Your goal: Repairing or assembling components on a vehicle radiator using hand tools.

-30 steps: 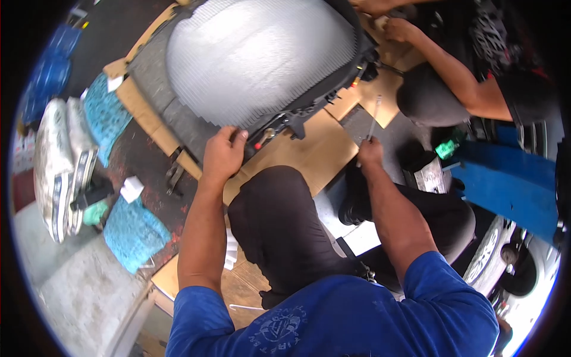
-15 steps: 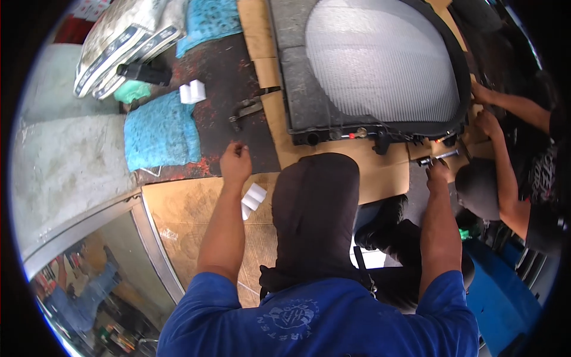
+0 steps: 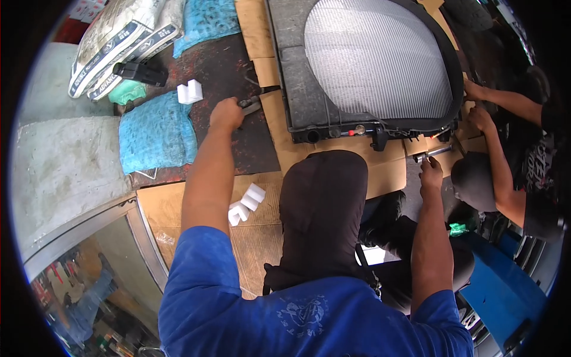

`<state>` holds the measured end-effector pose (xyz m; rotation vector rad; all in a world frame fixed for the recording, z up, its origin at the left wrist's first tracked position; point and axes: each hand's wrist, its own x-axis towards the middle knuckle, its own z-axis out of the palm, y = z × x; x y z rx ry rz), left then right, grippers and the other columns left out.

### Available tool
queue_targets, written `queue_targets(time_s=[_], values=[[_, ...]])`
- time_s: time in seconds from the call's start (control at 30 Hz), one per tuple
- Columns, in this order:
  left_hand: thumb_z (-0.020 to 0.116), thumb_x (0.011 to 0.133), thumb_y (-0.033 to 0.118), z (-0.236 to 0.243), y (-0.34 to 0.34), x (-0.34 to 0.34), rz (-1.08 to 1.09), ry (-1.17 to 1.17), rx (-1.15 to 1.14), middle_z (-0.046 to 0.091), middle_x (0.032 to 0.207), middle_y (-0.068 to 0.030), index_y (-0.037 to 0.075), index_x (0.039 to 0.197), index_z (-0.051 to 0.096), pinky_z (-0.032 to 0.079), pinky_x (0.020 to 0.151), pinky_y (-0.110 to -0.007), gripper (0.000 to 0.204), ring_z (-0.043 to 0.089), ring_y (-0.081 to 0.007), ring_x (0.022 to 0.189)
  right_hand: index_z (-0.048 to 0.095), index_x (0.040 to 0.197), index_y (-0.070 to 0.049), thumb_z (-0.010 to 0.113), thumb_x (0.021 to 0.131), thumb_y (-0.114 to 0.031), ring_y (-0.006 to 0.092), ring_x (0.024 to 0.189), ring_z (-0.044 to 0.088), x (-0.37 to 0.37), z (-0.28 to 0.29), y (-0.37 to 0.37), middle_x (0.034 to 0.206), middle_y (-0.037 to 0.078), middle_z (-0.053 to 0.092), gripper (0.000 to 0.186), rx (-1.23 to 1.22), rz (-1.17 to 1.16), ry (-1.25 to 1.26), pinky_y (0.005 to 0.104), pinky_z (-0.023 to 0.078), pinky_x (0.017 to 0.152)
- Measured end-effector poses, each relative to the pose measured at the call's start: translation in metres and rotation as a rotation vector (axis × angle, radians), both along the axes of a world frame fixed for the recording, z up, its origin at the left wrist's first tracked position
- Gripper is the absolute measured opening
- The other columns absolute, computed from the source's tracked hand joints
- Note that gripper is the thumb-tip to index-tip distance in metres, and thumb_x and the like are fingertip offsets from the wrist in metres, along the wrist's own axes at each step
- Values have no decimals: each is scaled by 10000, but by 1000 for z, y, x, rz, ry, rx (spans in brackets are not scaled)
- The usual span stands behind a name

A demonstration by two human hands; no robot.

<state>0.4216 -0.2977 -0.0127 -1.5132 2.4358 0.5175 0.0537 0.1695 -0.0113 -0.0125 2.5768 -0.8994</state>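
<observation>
My left hand is closed round the near end of a dark metal tool, which lies on the dark, red-flecked surface beside the cardboard. Its exact kind is hard to make out. My right hand grips the near end of a slim silver metal rod or tube, low over the cardboard at the right. Between and beyond my hands lies a large car radiator with a black round shroud around its silver fins. Along its near edge run fittings, one with a red cap.
A co-worker's hands are at the radiator's right side. White foam blocks and blue packs lie at left, near stacked sacks. More foam rests on near-left cardboard. A blue metal panel stands lower right.
My left hand has moved forward and left and taken hold of the dark metal tool. My right hand has shifted slightly left, still on the silver rod. The view has moved a little.
</observation>
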Motion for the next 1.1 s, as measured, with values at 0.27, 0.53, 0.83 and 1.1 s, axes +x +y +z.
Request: queue_targets(time_s=[0.27,0.53,0.83,1.1], values=[[609,839,162,18,28,78,300,286,91,662,956,-185,-11,1063,633,517,664,-414,284,650,-321,776,536,1223,56,618,877,-195,168,904,604,27,24,-30,1037,137,649,436,-156,74,-34,286,472,788],[640,878,107,18,89,19,877,1077,593,632,835,-56,1,1066,568,480,558,-260,228,598,-130,667,589,1145,58,612,877,-207,155,756,648,64,20,-81,875,131,678,378,-228,196,-51,279,504,705],[644,863,75,35,151,-66,797,1193,795,611,869,-56,-22,1049,558,489,567,-247,227,584,-113,692,601,1120,44,634,870,-176,163,787,641,93,38,-105,921,139,679,334,-286,317,-176,289,505,729],[641,863,67,35,178,-94,730,1196,759,606,859,-48,-27,1062,551,491,562,-241,238,580,-105,681,614,1135,-3,648,864,-180,212,947,643,101,41,-120,1063,136,664,325,-324,542,-378,309,496,856]])
